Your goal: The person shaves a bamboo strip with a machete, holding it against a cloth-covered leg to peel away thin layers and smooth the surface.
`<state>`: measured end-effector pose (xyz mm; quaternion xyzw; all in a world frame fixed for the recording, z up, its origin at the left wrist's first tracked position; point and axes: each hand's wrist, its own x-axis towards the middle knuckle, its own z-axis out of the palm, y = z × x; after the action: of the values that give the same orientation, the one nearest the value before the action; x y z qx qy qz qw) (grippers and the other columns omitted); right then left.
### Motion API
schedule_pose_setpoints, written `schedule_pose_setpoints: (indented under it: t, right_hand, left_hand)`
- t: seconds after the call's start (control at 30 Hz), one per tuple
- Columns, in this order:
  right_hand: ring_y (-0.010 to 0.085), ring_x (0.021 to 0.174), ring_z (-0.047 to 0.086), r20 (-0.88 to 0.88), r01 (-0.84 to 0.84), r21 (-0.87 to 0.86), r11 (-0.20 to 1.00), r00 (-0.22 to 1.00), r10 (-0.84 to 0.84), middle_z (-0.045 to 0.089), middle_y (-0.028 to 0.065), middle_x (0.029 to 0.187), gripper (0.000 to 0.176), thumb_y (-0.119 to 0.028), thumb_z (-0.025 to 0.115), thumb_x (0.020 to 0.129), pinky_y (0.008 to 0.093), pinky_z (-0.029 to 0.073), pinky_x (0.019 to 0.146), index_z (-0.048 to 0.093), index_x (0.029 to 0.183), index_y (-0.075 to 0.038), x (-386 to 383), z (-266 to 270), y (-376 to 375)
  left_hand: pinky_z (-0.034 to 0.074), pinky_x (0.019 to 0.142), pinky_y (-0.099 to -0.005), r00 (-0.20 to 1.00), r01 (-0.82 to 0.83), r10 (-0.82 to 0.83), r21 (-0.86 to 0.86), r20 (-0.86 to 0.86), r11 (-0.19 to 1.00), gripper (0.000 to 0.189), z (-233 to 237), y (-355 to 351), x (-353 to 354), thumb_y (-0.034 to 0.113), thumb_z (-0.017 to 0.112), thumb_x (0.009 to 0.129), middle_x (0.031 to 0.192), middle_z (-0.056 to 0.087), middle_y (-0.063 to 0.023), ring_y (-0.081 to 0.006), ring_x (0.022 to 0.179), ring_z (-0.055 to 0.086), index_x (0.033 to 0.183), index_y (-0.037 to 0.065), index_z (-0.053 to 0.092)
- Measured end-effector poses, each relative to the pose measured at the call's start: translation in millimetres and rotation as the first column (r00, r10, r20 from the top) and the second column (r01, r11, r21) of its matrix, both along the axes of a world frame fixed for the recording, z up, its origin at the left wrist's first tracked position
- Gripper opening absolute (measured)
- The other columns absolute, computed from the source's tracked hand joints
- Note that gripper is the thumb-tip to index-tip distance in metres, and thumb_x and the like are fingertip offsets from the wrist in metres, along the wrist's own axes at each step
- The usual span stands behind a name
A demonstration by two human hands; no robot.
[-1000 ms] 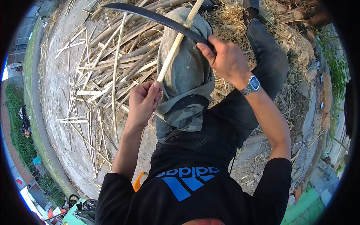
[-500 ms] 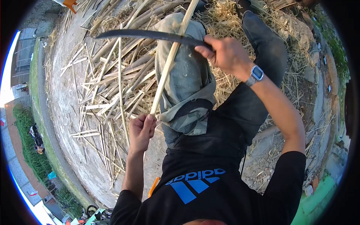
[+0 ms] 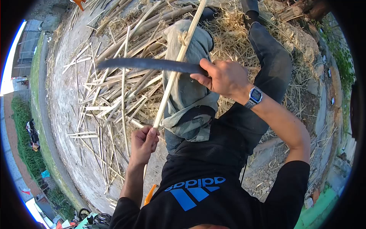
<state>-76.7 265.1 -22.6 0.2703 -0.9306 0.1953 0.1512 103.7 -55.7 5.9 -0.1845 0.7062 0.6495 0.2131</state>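
My left hand (image 3: 145, 145) is closed around the near end of a long pale bamboo strip (image 3: 164, 105). The strip slants up and away across a worn cloth (image 3: 188, 93) that covers my bent left leg. In my right hand (image 3: 227, 78), with a watch on its wrist, is the handle of a machete (image 3: 148, 64); the fingers hide most of that handle. Its long, dark, slightly curved blade points left and crosses the strip over the cloth, seemingly against it. A small curled shaving (image 3: 184, 38) shows by the strip, beyond the blade.
Many split bamboo strips (image 3: 114, 103) lie heaped on the ground left of my leg. Thin shavings (image 3: 228, 26) cover the ground between and beyond my legs. My right leg (image 3: 272, 57) stretches out ahead. Something orange (image 3: 150, 194) sticks out by my left side.
My right hand has drawn the machete toward me along the strip, from the knee to lower on the cloth. My left hand keeps its hold, almost unmoved.
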Motion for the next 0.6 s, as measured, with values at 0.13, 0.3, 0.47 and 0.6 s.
schedule_pose_setpoints:
  t: [0.13, 0.3, 0.47, 0.6]
  right_hand:
    - [0.0295, 0.046, 0.066, 0.065, 0.027, 0.008, 1.0, 0.997, -0.027, 0.058, 0.0099, 0.049, 0.056, -0.064, 0.05, 0.103, 0.0432, 0.053, 0.041, 0.064, 0.091, -0.012, -27, -8, 19]
    - [0.0275, 0.046, 0.066, -0.104, -0.078, 0.087, 0.993, 0.991, 0.087, 0.058, 0.0101, 0.049, 0.052, -0.063, 0.049, 0.104, 0.042, 0.052, 0.041, 0.064, 0.091, -0.015, 5, 7, 1]
    - [0.0339, 0.048, 0.062, 0.052, 0.131, -0.006, 0.991, 0.99, -0.131, 0.056, 0.0124, 0.052, 0.05, -0.055, 0.054, 0.105, 0.0441, 0.048, 0.045, 0.061, 0.086, -0.009, -59, -5, 41]
    - [0.0338, 0.049, 0.062, 0.076, 0.068, 0.049, 0.997, 0.995, -0.071, 0.057, 0.0134, 0.054, 0.051, -0.056, 0.053, 0.105, 0.0424, 0.047, 0.045, 0.063, 0.088, -0.008, -28, 2, 34]
  left_hand:
    - [0.024, 0.042, -0.0221, 0.998, -0.045, 0.043, 0.053, 0.041, 0.998, 0.032, 7, -4, 9, 0.022, 0.059, 0.109, 0.064, 0.051, 0.0023, -0.0023, 0.047, 0.036, 0.092, -0.004, 0.063]
    - [0.024, 0.042, -0.0223, 0.998, -0.012, 0.011, 0.022, 0.057, 1.0, 0.032, 5, -8, 11, 0.022, 0.058, 0.109, 0.064, 0.051, 0.0023, -0.0024, 0.047, 0.036, 0.092, -0.004, 0.063]
    - [0.025, 0.043, -0.0216, 0.996, -0.022, 0.021, 0.008, 0.089, 1.0, 0.03, 13, -21, 15, 0.023, 0.061, 0.108, 0.064, 0.051, 0.0024, -0.0025, 0.048, 0.037, 0.093, -0.003, 0.064]
    - [0.025, 0.043, -0.0212, 0.992, -0.028, 0.022, 0.044, 0.124, 0.999, 0.03, 18, -30, 20, 0.022, 0.062, 0.107, 0.064, 0.051, 0.0027, -0.0022, 0.048, 0.037, 0.092, -0.003, 0.064]
